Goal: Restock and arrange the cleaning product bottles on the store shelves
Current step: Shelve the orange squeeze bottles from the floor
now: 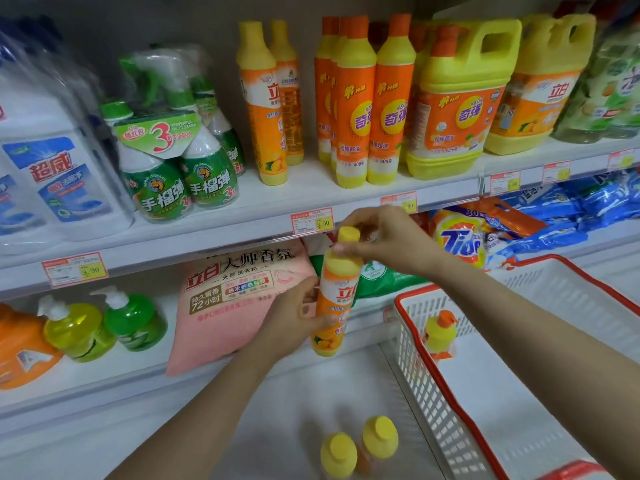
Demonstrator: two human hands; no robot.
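Held bottle (337, 299): yellow cap, orange and white label. It is in front of the lower shelf, below the upper shelf's edge (242, 220) and left of the white basket (519, 341).

Left hand (294, 323): the grip is closed round the lower body, with the thumb across the front of the label.

Right hand (384, 237): fingers and thumb pinch the yellow shoulder just under the cap. The cap stands clear above the grip.

The long axis is near vertical, cap up and base down, with the top leaning slightly right.

Writing: the held label shows "立" in red, and the rest is cut off by the bottle's curve. Matching bottles (265, 109) on the upper shelf read "立白". The orange-capped bottles (355, 109) beside them read "奇强" and "400克". Price tags read "3.50" (313, 221) and "9.90" (74, 270). A bag (460, 240) on the lower shelf reads "Tide".

Two more yellow-capped bottles (356, 448) stand upright below the hands.
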